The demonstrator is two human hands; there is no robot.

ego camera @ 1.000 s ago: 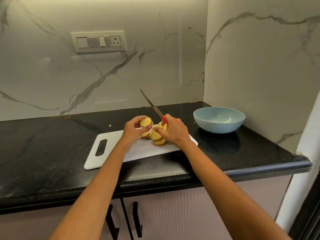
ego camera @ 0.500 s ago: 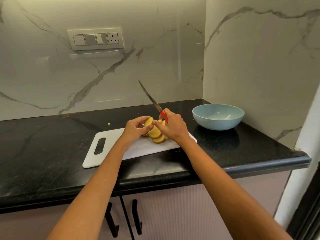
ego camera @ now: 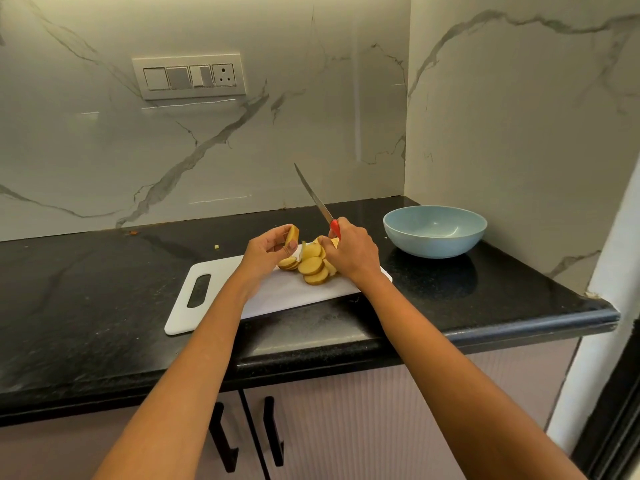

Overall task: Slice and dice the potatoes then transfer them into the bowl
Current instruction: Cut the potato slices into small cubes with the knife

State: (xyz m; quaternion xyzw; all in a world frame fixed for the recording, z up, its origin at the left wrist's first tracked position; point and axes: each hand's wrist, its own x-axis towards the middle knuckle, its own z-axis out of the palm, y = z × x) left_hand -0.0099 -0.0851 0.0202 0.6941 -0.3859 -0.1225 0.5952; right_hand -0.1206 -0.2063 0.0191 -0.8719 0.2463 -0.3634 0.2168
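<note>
I have my left hand [ego camera: 268, 249] up off the cutting board [ego camera: 277, 296], its fingers [ego camera: 290, 244] pinching one potato slice [ego camera: 292, 236] on edge, thumb on the near face and fingertips round the far side. I reckon it is lifted so I can stack it for dicing. My right hand [ego camera: 349, 252] wraps the red handle of the knife [ego camera: 317, 200], fingers curled tight, blade tilted up and away so the edge stays clear of my other hand. The potato rounds [ego camera: 311, 266] lie overlapped on the board, between my two sets of fingers and just below them, touching the right knuckles. The bowl [ego camera: 434, 232] sits on the surface beyond my right fingers, nothing in it yet, so transfer looks some way off.
</note>
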